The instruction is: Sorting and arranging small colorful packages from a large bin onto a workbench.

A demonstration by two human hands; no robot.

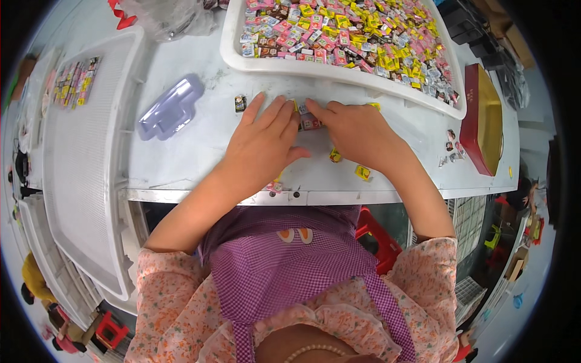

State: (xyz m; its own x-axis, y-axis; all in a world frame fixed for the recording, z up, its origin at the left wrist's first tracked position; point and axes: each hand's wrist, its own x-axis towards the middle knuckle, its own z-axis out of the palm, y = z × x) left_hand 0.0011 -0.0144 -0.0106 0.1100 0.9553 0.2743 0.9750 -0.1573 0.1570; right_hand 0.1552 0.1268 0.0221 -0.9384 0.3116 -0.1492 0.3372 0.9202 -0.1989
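Note:
My left hand [261,142] lies over the worktable with its fingers stretched out and thumb apart. Its fingertips rest beside a short row of small printed packets [310,123], pink and grey, which look like wrapped sweets. Against the row's other side, my right hand [363,134] has its fingers bent in, thumb and forefinger closed on the packets. Part of the row is hidden under the fingers. A lone dark packet [240,104] lies left of my left hand. Yellow packets [362,173] are scattered below my right hand, and pink ones [275,187] sit by the table's near edge.
A white tray [339,74] heaped with mixed packets stands at the back. To the left are a clear moulded plastic tray [172,107] and a long white mesh tray [82,163] holding rows of packets. A red box with gold inside [484,121] stands right.

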